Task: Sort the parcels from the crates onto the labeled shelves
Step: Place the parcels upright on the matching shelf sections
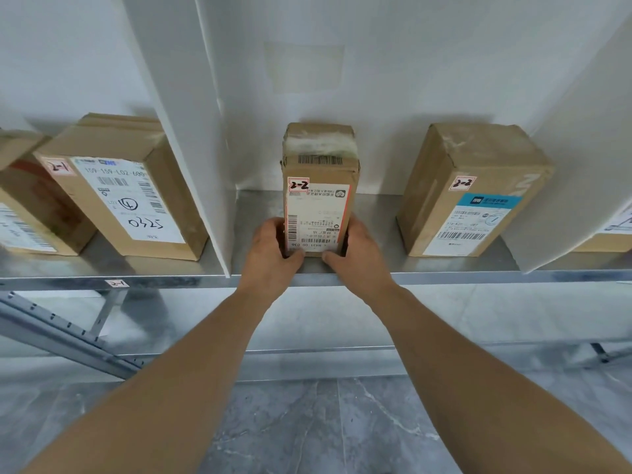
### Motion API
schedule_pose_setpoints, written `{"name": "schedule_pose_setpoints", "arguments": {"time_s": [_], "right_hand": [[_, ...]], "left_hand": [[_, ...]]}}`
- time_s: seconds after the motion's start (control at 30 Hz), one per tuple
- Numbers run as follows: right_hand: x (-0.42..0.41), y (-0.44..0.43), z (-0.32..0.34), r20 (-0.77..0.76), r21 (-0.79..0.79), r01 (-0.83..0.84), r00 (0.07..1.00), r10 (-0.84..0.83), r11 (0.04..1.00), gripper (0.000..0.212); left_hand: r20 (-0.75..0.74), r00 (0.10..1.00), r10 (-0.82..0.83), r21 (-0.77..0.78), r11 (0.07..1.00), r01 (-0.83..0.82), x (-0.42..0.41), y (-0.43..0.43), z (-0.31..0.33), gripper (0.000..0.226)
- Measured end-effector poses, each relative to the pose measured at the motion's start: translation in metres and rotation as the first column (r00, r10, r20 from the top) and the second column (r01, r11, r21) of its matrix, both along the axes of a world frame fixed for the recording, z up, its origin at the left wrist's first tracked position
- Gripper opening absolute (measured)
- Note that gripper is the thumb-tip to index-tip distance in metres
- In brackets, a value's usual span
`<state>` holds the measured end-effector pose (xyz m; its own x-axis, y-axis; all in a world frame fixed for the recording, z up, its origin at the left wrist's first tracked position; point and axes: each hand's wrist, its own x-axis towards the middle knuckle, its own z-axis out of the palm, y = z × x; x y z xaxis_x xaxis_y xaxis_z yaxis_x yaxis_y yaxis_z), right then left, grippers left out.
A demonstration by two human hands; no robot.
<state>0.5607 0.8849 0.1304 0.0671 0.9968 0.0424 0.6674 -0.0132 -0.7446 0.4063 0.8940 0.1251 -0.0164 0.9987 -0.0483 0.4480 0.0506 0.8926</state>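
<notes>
Middle parcel (pixel 319 200) is stood on the shelf (pixel 444 277), gripped at its near end between left hand (pixel 270 248) and right hand (pixel 359 249). Right parcel (pixel 475 189) is set apart, same bay. Left of the divider (pixel 191 165), left parcel (pixel 116 186) and far-left parcel (pixel 30 206) are placed.

Steel shelf (pixel 376 217): narrow parcel (pixel 319 186) centre, box (pixel 472 186) right, 2 boxes (pixel 119 189) beyond divider (pixel 191 148).

Five cardboard parcels (pixel 318 200), two white dividers (pixel 191 138), two hands (pixel 270 254), one metal shelf (pixel 376 213).

Left hand (pixel 273 246), right hand (pixel 354 249) grip "2-2" parcel (pixel 318 193) on shelf (pixel 376 213)
</notes>
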Motion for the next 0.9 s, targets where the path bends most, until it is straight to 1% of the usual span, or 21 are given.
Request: {"name": "schedule_pose_setpoints", "arguments": {"time_s": [0.07,0.17,0.23,0.3,0.37,0.47,0.57,0.7,0.9], "right_hand": [[0.0,-0.004,-0.001,0.029,-0.012,0.01,1.0,-0.009,1.0,0.062],[0.0,-0.016,-0.001,0.063,-0.032,0.044,0.997,-0.042,0.998,0.071],[-0.001,-0.029,0.001,0.074,-0.047,0.075,0.995,-0.072,0.996,0.07],[-0.003,-0.044,0.003,0.095,-0.007,0.097,0.991,-0.095,0.995,0.066],[-0.011,-0.061,0.007,0.148,0.015,0.11,0.983,-0.111,0.994,0.064],[-0.034,-0.09,0.012,0.196,-0.012,0.095,0.976,-0.091,0.995,0.065],[-0.064,-0.111,0.016,0.224,-0.04,0.053,0.974,-0.043,0.998,0.064],[-0.106,-0.12,0.025,0.238,-0.061,-0.063,0.968,0.075,0.996,0.06],[-0.147,-0.111,0.045,0.23,-0.023,-0.24,0.943,0.239,0.97,0.062]], "left_hand": [[0.006,1.0,-0.012,-0.003,1.0,0.012,-0.001,-0.004,0.001,0.053],[0.011,0.999,-0.038,0.014,0.999,0.037,-0.004,-0.018,0.005,0.053],[-0.029,0.999,-0.036,0.015,0.999,0.037,-0.008,-0.033,0.01,0.054],[-0.104,0.994,-0.042,0.039,0.998,0.047,-0.015,-0.051,0.014,0.058],[-0.18,0.982,-0.051,0.086,0.994,0.068,-0.026,-0.071,0.016,0.061],[-0.197,0.98,-0.031,0.099,0.994,0.052,-0.05,-0.092,0.017,0.062],[-0.198,0.98,0.016,0.096,0.995,0.003,-0.079,-0.105,0.021,0.059],[-0.201,0.972,0.122,0.127,0.987,-0.098,-0.117,-0.114,0.027,0.058],[-0.187,0.942,0.278,0.144,0.956,-0.254,-0.156,-0.125,0.035,0.059]]}}
